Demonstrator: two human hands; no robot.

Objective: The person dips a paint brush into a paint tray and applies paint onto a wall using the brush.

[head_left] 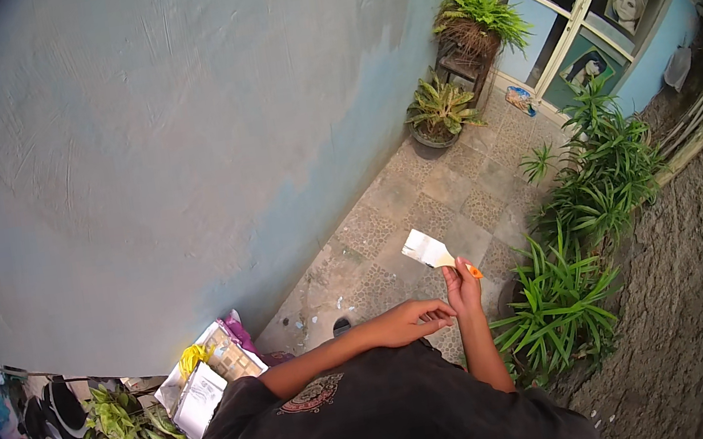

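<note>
My right hand (463, 287) is closed around the handle of a flat paintbrush (428, 250), held up in front of my body. White covers the brush's wide bristle end, which points to the upper left, and an orange handle tip sticks out past my fingers. My left hand (415, 322) reaches across my chest with its fingers loosely stretched, and their tips come up to my right wrist; whether they touch it I cannot tell. Nothing shows in that hand. To my left rises a large wall (180, 154), greyish-white over most of it with light blue patches along its lower edge.
Patterned floor tiles (362, 227) run toward a glazed door (564, 5). A potted plant (440, 113) and a fern on a stand (480, 17) sit by the wall. Green plants (560, 298) line the right side beside a rough wall (685, 289). A white box (219, 364) stands at lower left.
</note>
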